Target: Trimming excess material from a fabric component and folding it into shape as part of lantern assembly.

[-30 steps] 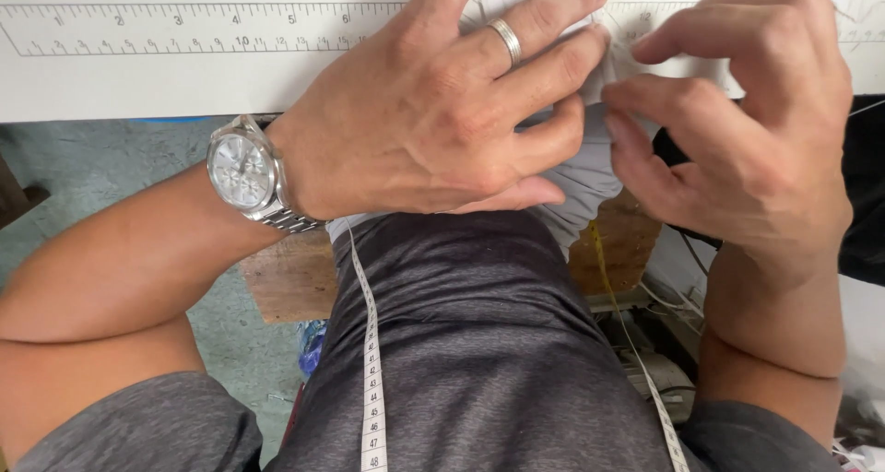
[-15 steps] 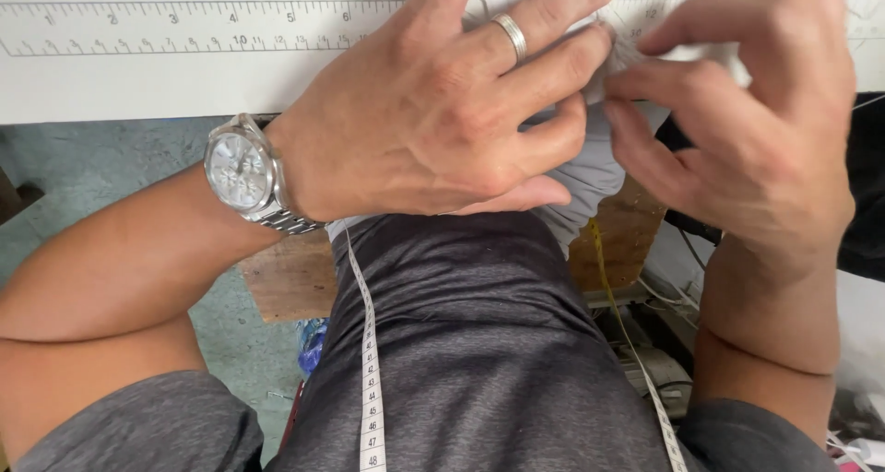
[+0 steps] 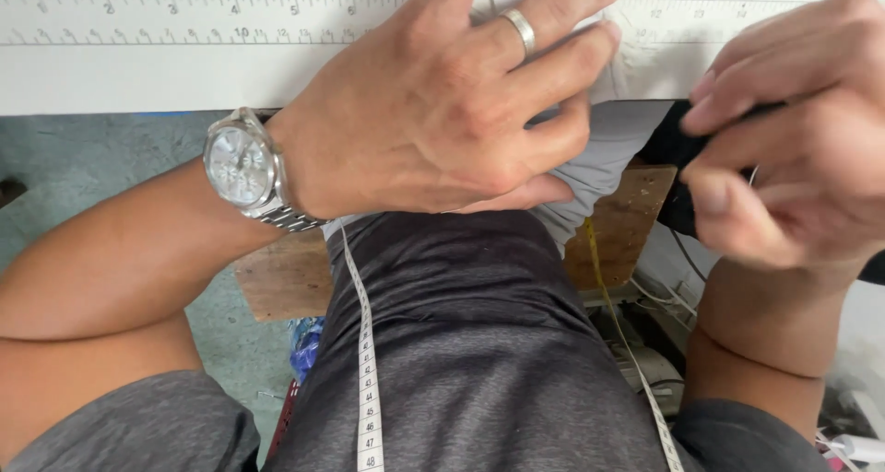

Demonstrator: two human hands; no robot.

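Fabric (image 3: 604,163), pale grey, was kept pinned at the white table (image 3: 138,85) edge under the flattened left hand (image 3: 433,122), while the right hand (image 3: 793,149) had been drawn away, fingers clamped on something black (image 3: 678,140).

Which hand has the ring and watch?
The left hand: a silver ring on one finger, a silver wristwatch on its wrist, pressing pale fabric. The right hand shows neither and grips something dark.

Tailoring workshop: ruled cutting table (image 3: 138,66), tape measure (image 3: 367,380).
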